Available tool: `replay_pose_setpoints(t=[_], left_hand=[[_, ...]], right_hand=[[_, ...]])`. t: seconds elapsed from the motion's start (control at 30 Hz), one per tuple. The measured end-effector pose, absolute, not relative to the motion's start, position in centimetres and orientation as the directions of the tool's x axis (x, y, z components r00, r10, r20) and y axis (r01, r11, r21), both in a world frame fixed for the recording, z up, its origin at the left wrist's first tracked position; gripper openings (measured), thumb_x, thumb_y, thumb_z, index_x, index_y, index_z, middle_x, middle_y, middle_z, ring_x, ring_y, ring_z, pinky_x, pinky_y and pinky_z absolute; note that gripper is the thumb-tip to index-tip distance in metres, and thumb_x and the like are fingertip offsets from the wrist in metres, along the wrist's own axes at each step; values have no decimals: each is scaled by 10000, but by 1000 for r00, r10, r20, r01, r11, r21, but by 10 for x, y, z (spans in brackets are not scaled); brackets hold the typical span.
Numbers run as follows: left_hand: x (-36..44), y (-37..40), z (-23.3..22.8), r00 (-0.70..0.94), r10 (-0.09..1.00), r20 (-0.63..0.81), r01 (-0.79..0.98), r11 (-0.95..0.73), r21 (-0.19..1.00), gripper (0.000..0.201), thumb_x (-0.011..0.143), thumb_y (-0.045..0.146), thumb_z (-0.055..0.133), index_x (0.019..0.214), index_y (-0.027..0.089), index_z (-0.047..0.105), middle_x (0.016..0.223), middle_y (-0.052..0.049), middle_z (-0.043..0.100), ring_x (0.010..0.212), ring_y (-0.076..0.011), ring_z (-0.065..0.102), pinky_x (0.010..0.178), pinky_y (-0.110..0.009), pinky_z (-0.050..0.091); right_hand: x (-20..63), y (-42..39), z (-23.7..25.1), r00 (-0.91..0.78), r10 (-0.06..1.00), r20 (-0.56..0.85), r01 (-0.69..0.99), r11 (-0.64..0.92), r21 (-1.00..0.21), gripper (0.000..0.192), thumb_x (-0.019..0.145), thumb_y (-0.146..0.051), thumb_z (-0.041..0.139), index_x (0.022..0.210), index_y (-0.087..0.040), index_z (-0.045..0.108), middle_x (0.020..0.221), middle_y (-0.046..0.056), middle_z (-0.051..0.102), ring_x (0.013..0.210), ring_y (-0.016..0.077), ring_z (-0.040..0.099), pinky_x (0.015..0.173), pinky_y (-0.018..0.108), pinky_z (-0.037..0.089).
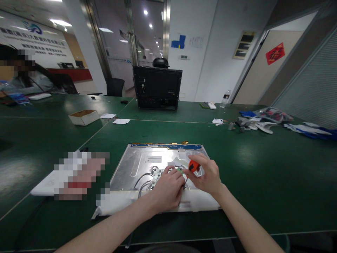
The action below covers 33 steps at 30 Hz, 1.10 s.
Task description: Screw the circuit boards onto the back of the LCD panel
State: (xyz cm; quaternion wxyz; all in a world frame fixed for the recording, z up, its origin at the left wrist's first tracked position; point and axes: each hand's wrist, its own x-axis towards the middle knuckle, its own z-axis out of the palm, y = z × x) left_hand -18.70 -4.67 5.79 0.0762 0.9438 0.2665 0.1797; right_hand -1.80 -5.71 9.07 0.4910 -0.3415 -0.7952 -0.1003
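A silver display panel (123, 167) lies flat on the table, its metal back facing up and a blue circuit strip (158, 146) along the far edge. Near its middle sits a white circuit board (157, 174) with dark cables (142, 179) running off to the left. My left hand (170, 186) rests over this board, fingers curled down onto it; the fingertips are partly hidden. In my right hand (207, 174) is a screwdriver with an orange handle (193, 166), held tilted, its shaft pointing down at the board beside my left fingers. The tip's exact contact cannot be seen.
A black monitor housing (158, 88) stands at the back. Left of the panel lies a pixelated flat item (47, 184). An open white box (83, 117) stands back left. Gloves and scraps (252, 123) lie at right, near a bottle (225, 98). A person (26, 79) sits far left.
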Motion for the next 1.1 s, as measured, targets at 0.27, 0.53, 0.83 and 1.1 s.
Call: replay_pose_setpoints(t=[0.27,0.53,0.83,1.1], left_hand=[[-186,-47,60,796,539,275,490,-841,229,97,797,183,491,843,178,576,889,-65,614,902,-220,540,972,-432,293],[-188,-47,59,797,529,290,474,-847,242,160,804,189,494,937,190,584,953,-73,620,958,-236,538,973,-446,293],[-186,-47,60,797,527,294,470,-848,245,120,800,183,494,887,186,577,897,-60,611,912,-222,543,980,-433,288],[-186,-47,59,795,535,287,479,-843,244,149,794,186,508,923,188,583,910,-60,619,924,-223,546,986,-437,284]], right_hand=[[-17,-63,96,-307,501,809,578,773,-260,469,774,-112,469,1232,-190,405,889,52,603,635,133,555,551,267,465],[-19,-56,89,-256,450,855,661,728,-185,421,763,-151,598,1151,-220,450,742,-6,553,559,108,498,491,221,412],[-19,-62,98,-309,483,819,593,772,-231,419,792,-166,477,1207,-191,425,900,72,600,672,157,571,543,276,456],[-19,-61,93,-263,478,838,674,713,-195,447,764,-138,506,1197,-213,431,810,24,604,626,143,565,529,261,454]])
